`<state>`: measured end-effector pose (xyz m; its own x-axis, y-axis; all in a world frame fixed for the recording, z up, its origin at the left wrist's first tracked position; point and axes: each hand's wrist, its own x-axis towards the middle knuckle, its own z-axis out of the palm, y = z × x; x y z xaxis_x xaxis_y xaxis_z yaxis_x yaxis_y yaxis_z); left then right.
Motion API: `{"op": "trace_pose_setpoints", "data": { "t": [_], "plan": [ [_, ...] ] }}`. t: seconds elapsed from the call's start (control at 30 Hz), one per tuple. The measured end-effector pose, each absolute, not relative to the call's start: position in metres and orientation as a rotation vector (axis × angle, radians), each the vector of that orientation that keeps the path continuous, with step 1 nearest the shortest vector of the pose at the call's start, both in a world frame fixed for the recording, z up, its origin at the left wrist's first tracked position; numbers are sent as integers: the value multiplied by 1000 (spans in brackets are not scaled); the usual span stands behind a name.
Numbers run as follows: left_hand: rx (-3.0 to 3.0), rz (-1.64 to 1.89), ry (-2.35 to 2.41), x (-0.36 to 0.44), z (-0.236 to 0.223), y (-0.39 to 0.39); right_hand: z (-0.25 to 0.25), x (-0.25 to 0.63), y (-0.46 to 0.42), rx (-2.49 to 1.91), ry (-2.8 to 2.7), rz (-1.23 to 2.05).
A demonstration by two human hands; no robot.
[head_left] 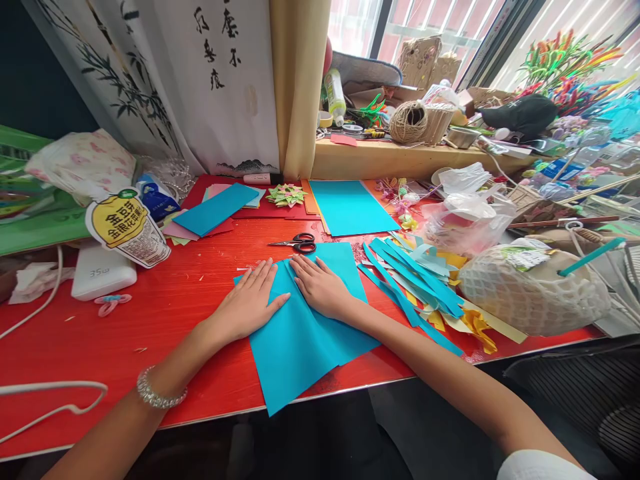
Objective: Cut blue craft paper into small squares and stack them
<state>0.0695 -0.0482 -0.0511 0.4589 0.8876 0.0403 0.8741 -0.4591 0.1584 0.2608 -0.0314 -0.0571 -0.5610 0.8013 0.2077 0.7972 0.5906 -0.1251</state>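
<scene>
A large sheet of blue paper (pixel 305 340) lies folded on the red table (pixel 165 320), its near corner hanging over the front edge. My left hand (pixel 247 303) lies flat on the sheet's left part, fingers stretched out and pressing along a fold. My right hand (pixel 320 287) rests flat beside it on the upper middle of the sheet, fingers spread and open. Scissors (pixel 297 243) with black handles lie just beyond my fingertips, touching the paper's far edge.
Cut blue and yellow strips (pixel 415 280) pile up to the right, beside a net-wrapped round object (pixel 530 290). More blue sheets (pixel 350 207) lie farther back, with a folded paper star (pixel 286 195). A white power bank (pixel 100 270) and cable sit left; a cluttered windowsill shelf (pixel 400 157) is behind.
</scene>
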Motion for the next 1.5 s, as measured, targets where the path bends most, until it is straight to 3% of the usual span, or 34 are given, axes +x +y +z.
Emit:
{"op": "trace_pose_setpoints", "data": {
  "t": [0.4,0.7,0.9,1.5],
  "plan": [
    [2527,130,1648,79,-46,-55,-56,261,-32,-1330,-2586,32],
    [2615,310,1755,79,-42,-46,-57,258,-21,-1361,-2534,19],
    [2728,292,1515,80,-49,-44,-53,256,-21,-1238,-2527,-27],
    [2736,338,1651,90,-59,-54,-57,252,-29,-1327,-2578,21]
  ]
}}
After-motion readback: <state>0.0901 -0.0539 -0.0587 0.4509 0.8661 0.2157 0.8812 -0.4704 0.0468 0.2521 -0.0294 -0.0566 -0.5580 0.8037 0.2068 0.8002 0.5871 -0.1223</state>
